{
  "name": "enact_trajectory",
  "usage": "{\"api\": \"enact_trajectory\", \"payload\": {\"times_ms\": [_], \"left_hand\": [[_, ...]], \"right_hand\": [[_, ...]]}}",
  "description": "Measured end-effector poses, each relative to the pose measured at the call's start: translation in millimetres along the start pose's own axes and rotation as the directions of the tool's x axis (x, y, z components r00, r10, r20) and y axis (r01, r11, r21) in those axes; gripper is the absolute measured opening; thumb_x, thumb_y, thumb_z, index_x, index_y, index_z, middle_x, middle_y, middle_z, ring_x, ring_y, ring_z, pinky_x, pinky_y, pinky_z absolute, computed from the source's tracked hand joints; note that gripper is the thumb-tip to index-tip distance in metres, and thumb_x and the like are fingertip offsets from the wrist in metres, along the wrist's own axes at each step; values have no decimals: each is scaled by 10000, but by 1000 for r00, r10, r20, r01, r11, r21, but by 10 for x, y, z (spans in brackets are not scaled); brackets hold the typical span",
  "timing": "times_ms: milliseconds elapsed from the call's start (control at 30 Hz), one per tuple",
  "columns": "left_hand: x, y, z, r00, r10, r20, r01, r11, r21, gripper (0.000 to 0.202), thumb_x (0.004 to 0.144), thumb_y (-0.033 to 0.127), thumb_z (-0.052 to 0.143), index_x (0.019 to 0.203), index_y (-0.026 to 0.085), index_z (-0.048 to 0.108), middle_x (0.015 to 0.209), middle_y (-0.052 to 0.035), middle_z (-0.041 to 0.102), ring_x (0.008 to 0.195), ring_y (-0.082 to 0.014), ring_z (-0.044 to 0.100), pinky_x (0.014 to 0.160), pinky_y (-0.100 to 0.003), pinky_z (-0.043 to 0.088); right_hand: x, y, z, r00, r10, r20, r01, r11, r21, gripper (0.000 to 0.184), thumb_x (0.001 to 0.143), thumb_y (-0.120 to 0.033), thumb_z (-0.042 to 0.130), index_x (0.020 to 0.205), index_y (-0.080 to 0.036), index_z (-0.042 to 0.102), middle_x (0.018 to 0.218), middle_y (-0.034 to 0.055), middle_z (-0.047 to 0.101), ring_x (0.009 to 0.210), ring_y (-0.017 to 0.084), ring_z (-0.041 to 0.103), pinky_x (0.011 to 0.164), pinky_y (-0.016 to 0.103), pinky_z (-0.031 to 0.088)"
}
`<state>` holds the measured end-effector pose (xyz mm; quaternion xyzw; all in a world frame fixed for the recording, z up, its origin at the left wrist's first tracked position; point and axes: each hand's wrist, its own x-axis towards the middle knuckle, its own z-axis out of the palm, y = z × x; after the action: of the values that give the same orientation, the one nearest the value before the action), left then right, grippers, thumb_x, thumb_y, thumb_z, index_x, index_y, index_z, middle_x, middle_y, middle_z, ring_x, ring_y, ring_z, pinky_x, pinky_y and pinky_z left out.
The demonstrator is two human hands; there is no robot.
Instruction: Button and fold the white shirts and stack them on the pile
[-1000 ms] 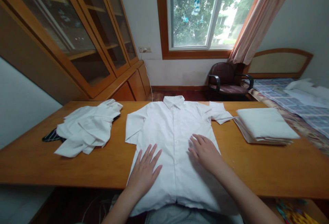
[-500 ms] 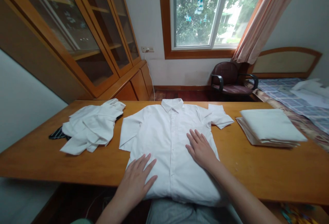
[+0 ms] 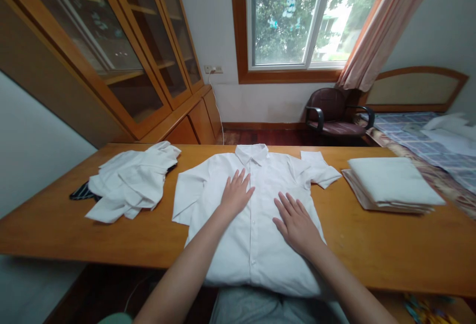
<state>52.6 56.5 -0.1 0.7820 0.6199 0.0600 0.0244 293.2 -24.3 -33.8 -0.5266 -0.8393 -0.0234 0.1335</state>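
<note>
A white buttoned shirt (image 3: 230, 234) lies front side up, its collar toward the far edge of the wooden table (image 3: 372, 249). Its lower hem hangs over the near edge. My left hand (image 3: 236, 194) rests flat on the upper chest, just left of the button line, fingers spread. On the right half of the shirt my right hand (image 3: 296, 221) lies palm down with its fingers stretched out. Neither hand grips the cloth. The sleeve on the right is bent, with its cuff doubled back; the left sleeve angles down beside the body.
Crumpled white clothes (image 3: 134, 177) with a dark striped piece lie on the table's left. A folded stack of pale cloth (image 3: 396, 182) sits on the right. Beyond the table stand a glass-door cabinet (image 3: 148, 66), a maroon armchair (image 3: 330, 110) and a bed (image 3: 439, 140).
My left hand has slid from the shirt's lower left side up to the chest. My right hand has shifted slightly down and to the right. The shirt's collar sits slightly farther right.
</note>
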Motion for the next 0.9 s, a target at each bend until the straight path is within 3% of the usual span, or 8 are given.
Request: {"api": "enact_trajectory", "payload": {"times_ms": [133, 267, 400, 533, 633, 767, 900], "left_hand": [[107, -207, 186, 998, -47, -31, 47, 999, 25, 563, 1008, 495, 286, 1511, 257, 373, 1618, -53, 266, 1508, -258, 196, 1216, -523, 171], [72, -437, 186, 995, -92, -42, 93, 995, 37, 578, 1007, 509, 280, 1522, 258, 352, 1617, -60, 270, 1506, -259, 202, 1216, -511, 173], [64, -508, 174, 986, -151, -73, 155, 987, 52, 591, 1004, 490, 301, 1532, 228, 333, 1625, -91, 240, 1502, -270, 213, 1214, -483, 188], [72, -384, 185, 991, -126, -37, 127, 991, 38, 571, 994, 493, 309, 1512, 263, 375, 1623, -57, 255, 1503, -316, 186, 1192, -589, 164], [92, -181, 191, 996, -90, -12, 90, 996, 12, 550, 983, 490, 329, 1503, 317, 384, 1619, -22, 270, 1501, -347, 164, 1156, -682, 136], [144, 70, 208, 999, -37, -35, 37, 999, -11, 533, 977, 468, 351, 1486, 320, 413, 1605, -12, 307, 1496, -346, 174, 1158, -680, 137], [166, 71, 229, 998, -6, -68, 5, 1000, -14, 544, 988, 487, 320, 1490, 295, 404, 1604, -23, 312, 1501, -302, 185, 1182, -633, 147]], "right_hand": [[-93, 64, -29, 999, 34, 7, -34, 999, -17, 570, 1002, -485, 374, 1504, -218, 393, 1599, 90, 298, 1482, 292, 244, 1173, 531, 232], [-141, 109, -41, 998, 64, 16, -64, 998, -22, 591, 997, -509, 375, 1503, -205, 395, 1603, 104, 287, 1480, 299, 249, 1175, 529, 222], [-133, 135, -58, 997, 72, 38, -71, 997, -12, 585, 992, -508, 385, 1485, -194, 422, 1595, 107, 308, 1467, 308, 274, 1169, 528, 232], [43, 159, -110, 994, 95, 56, -95, 995, 15, 530, 976, -480, 432, 1405, -180, 517, 1523, 129, 438, 1400, 330, 383, 1138, 522, 300], [367, 134, -118, 997, 78, 11, -78, 995, 56, 469, 989, -404, 410, 1365, -158, 543, 1476, 157, 486, 1358, 317, 437, 1132, 498, 326], [885, 23, -10, 998, 53, -33, -49, 994, 97, 489, 999, -369, 385, 1403, -117, 496, 1519, 173, 427, 1421, 309, 357, 1145, 490, 305], [1143, -35, 135, 995, 91, 30, -93, 991, 99, 533, 1004, -408, 388, 1449, -122, 453, 1554, 164, 376, 1451, 295, 312, 1158, 482, 271]]}}
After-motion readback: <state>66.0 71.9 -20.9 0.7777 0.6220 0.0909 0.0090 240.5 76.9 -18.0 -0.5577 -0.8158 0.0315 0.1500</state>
